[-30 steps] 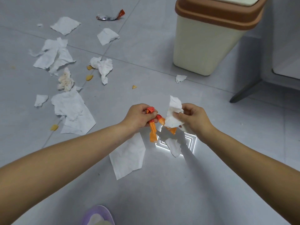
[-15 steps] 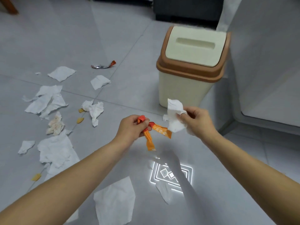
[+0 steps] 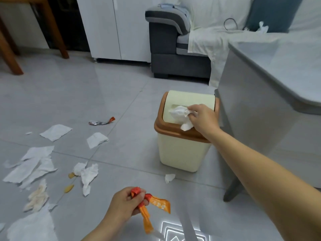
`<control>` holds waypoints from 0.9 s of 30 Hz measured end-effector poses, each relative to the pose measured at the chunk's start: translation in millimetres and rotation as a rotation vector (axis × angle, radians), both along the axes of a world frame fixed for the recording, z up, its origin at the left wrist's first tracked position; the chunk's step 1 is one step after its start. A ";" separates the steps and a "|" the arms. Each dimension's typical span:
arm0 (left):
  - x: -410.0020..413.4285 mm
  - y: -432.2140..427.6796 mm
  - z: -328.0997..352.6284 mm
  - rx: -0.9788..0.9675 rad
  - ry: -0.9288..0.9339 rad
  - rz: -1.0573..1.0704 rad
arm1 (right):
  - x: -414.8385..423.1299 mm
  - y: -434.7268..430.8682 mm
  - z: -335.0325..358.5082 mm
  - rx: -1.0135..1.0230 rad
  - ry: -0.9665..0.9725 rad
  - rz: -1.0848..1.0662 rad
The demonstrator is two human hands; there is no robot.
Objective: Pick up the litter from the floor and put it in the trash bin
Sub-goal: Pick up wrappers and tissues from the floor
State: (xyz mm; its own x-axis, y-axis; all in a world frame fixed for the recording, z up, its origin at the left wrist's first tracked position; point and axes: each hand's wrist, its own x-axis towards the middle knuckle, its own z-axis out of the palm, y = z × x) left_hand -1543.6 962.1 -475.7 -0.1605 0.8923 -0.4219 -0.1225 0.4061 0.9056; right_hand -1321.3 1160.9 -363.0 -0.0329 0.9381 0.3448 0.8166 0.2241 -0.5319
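A cream trash bin [image 3: 180, 152] with a brown rim and a swing lid stands on the grey tile floor. My right hand [image 3: 202, 119] reaches over the lid, shut on a crumpled white tissue [image 3: 180, 113] that rests against the lid's slot. Lower in view, my left hand [image 3: 125, 206] is shut on an orange wrapper [image 3: 156, 205] whose strips hang down. Several white tissue pieces lie on the floor at left, among them a torn tissue [image 3: 88, 174] and a flat tissue [image 3: 55, 132]. A silver-and-red wrapper [image 3: 100, 121] lies farther back.
A small tissue scrap [image 3: 169, 177] lies in front of the bin. A grey table [image 3: 271, 94] stands right beside the bin, its leg [image 3: 232, 188] on the floor. A dark sofa [image 3: 173, 49], a white cabinet [image 3: 114, 28] and wooden table legs [image 3: 10, 54] stand at the back.
My head has lifted, showing the room. My right hand has moved forward with the tissue from near the left hand to the bin's lid. The left hand keeps the orange wrapper, low.
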 end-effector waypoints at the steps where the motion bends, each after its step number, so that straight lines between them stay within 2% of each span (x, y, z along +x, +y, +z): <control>1: -3.0 1.3 -1.3 -0.006 -0.006 0.006 | -0.4 2.4 -2.0 -0.033 -0.002 -0.017; 9: -16.4 7.3 -14.5 -0.042 0.000 0.019 | -8.1 20.5 -2.9 -0.267 -0.243 -0.055; 12: -17.1 9.1 -14.8 -0.036 -0.004 0.029 | -7.4 19.8 -3.0 -0.237 -0.260 -0.026; 18: -8.1 15.1 1.7 0.043 -0.025 0.056 | -10.5 -11.3 -11.7 -0.019 -0.164 0.097; 22: 2.8 21.1 13.4 0.099 -0.018 0.055 | -16.4 -51.3 -17.3 0.082 -0.021 0.217; 24: 8.3 26.2 19.6 0.128 -0.012 0.064 | -24.4 -78.7 -24.4 0.071 0.005 0.309; 27: 19.3 33.8 29.0 0.159 -0.026 0.090 | -43.2 -123.9 -43.6 -0.053 -0.034 0.497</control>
State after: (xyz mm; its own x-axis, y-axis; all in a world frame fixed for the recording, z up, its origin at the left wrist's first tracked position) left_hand -1524.3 995.9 -446.7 -0.2337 0.9305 -0.2821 -0.1757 0.2449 0.9535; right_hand -1364.5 1037.0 -406.6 -0.4910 0.8222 0.2877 0.6351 0.5640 -0.5277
